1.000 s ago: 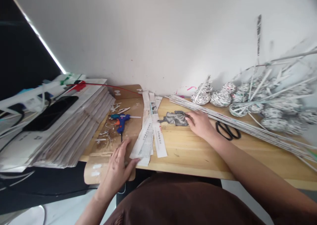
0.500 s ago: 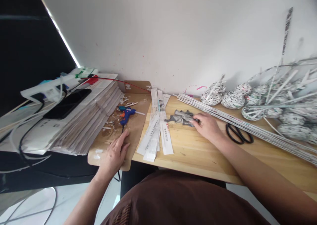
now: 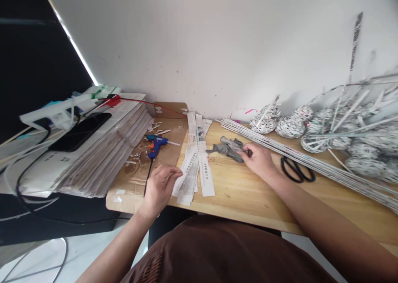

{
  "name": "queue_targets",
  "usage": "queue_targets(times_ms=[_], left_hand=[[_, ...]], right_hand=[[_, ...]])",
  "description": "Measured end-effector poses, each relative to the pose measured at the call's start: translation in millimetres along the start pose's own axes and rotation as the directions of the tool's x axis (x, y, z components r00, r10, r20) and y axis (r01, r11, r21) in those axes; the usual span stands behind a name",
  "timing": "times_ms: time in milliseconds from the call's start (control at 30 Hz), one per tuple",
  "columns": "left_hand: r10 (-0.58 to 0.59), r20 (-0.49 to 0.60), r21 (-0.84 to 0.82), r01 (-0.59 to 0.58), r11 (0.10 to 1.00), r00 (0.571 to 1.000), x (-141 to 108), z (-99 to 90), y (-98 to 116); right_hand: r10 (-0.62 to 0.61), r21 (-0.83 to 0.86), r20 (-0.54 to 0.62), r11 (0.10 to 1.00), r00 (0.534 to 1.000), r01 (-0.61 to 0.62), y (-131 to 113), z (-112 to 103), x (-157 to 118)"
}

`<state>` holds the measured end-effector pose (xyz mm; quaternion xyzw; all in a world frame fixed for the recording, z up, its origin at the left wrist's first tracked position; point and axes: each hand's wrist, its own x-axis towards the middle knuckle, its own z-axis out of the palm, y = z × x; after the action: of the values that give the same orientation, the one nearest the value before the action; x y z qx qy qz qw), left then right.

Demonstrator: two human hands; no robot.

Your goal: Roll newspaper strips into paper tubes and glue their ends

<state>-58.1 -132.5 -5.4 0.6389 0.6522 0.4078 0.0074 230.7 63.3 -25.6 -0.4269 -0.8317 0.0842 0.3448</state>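
A crumpled grey cloth-like piece (image 3: 228, 148) lies on the wooden table, its right end pinched between the thumb and fingers of my right hand (image 3: 258, 158). My left hand (image 3: 160, 187) is raised over the cardboard's right edge, fingertips drawn together; whatever they hold, if anything, is too small to name. Just right of those fingertips, printed paper strips (image 3: 207, 175) lie in an overlapping bundle. A blue glue gun (image 3: 157, 147) rests on the brown cardboard (image 3: 169, 150), beyond my left hand.
At the left, a phone (image 3: 81, 131) and cables top a tall paper stack (image 3: 108, 162). Long rolled paper sticks (image 3: 267, 141) cross the table's right side beside black-handled scissors (image 3: 297, 169). Woven paper shapes (image 3: 290, 126) stand along the wall.
My left hand has lifted off the cardboard and moved right, its fingers drawing together. My right hand keeps its hold, and the grey piece has changed shape slightly.
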Motion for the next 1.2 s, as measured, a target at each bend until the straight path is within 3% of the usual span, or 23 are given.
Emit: queue_targets(times_ms=[200,367,533,600,700,800,967,1200], left_hand=[[0.236,0.139,-0.042,-0.233,0.972,0.962,38,28.9,38],[0.333,0.258,0.024,-0.351,0.936,0.907,60,51.2,61],[0.381,0.381,0.073,-0.438,0.896,0.843,80,85.6,68],[0.379,0.386,0.059,-0.432,0.9,0.841,88,102.2,67],[0.345,0.349,0.078,-0.393,0.916,0.872,101,126.2,63],[0.312,0.425,0.141,-0.403,0.904,0.85,113,142.0,63],[0.267,0.513,0.223,-0.427,0.877,0.816,125,143.5,63],[0.225,0.513,0.241,-0.391,0.889,0.828,125,137.6,59]], right_hand=[[0.014,0.028,0.032,1.0,0.999,-0.015,1,-1,0],[0.026,0.044,0.045,0.999,0.999,-0.028,5,1,0],[0.049,0.089,0.053,0.995,0.997,-0.054,8,2,1],[0.049,0.094,0.055,0.994,0.997,-0.054,8,2,1],[0.036,0.085,0.066,0.996,0.997,-0.041,9,3,1],[0.019,0.091,0.07,0.996,0.997,-0.025,9,4,2],[-0.062,0.079,0.119,0.995,0.991,0.053,8,3,3],[0.017,0.004,0.137,1.0,0.99,-0.018,2,4,5]])
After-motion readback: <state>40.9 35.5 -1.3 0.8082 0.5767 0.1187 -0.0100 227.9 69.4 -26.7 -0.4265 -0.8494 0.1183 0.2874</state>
